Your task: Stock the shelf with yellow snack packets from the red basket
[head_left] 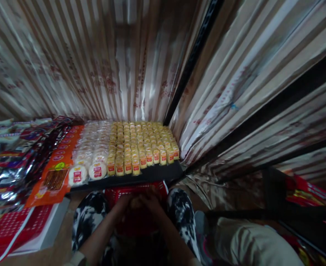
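Observation:
My left hand (pixel 126 202) and my right hand (pixel 152 201) are low over a red basket (pixel 115 193) between my knees. Dim light and blur obscure the fingers of my left hand. Those of my right hand look curled against a small pale yellowish thing (pixel 136 202) lying between both hands; its kind is unclear. Just beyond the basket, a dark shelf (pixel 152 173) bears tight rows of small yellow-wrapped snack packs (pixel 135 166). Left of these stand rows of round white wrapped crackers (pixel 98 170) with red labels.
An orange snack bag (pixel 52 177) and dark shiny packets (pixel 16 159) lie at the left, above another red basket (pixel 10 229). Pleated printed sheeting (pixel 110 55) covers the walls, with black frame bars (pixel 190 66). A person's pale-trousered leg (pixel 251 240) is close on my right.

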The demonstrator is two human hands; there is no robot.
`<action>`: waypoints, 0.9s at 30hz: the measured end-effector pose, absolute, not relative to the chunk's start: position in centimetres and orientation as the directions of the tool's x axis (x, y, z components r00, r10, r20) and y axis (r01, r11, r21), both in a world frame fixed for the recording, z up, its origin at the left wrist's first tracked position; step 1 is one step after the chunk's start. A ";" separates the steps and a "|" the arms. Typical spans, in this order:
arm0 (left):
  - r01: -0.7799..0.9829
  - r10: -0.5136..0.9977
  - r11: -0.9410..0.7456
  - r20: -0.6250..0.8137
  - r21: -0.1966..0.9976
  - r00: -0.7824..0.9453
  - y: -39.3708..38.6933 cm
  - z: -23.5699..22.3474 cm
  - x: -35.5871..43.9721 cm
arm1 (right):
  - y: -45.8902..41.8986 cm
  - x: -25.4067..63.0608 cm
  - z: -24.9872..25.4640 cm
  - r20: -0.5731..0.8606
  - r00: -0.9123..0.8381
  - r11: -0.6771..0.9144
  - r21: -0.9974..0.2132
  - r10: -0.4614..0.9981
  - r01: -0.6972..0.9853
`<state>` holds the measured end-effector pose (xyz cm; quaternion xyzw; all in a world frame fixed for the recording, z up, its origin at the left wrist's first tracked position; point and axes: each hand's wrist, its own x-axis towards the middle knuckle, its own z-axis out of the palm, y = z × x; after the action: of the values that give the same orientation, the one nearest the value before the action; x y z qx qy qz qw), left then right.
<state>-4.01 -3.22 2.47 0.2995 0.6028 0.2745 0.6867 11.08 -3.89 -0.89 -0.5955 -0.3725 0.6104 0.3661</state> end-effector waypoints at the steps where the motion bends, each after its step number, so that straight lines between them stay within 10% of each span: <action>1: -0.015 0.751 0.654 -0.647 0.756 0.133 -3.3 3.1 -4.1 | -3.8 11.1 -0.1 -0.436 -0.015 -0.436 -0.900 0.900 0.020; 27: -0.331 0.922 0.359 -0.386 0.873 -0.017 -3.8 11.9 -0.8 | -2.6 10.3 10.3 -0.244 0.058 -0.221 -0.940 0.968 -0.260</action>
<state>-0.80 -3.82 11.91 0.2850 0.5188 0.4892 0.6406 10.29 -2.55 10.31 -0.5100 -0.3473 0.5919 0.5186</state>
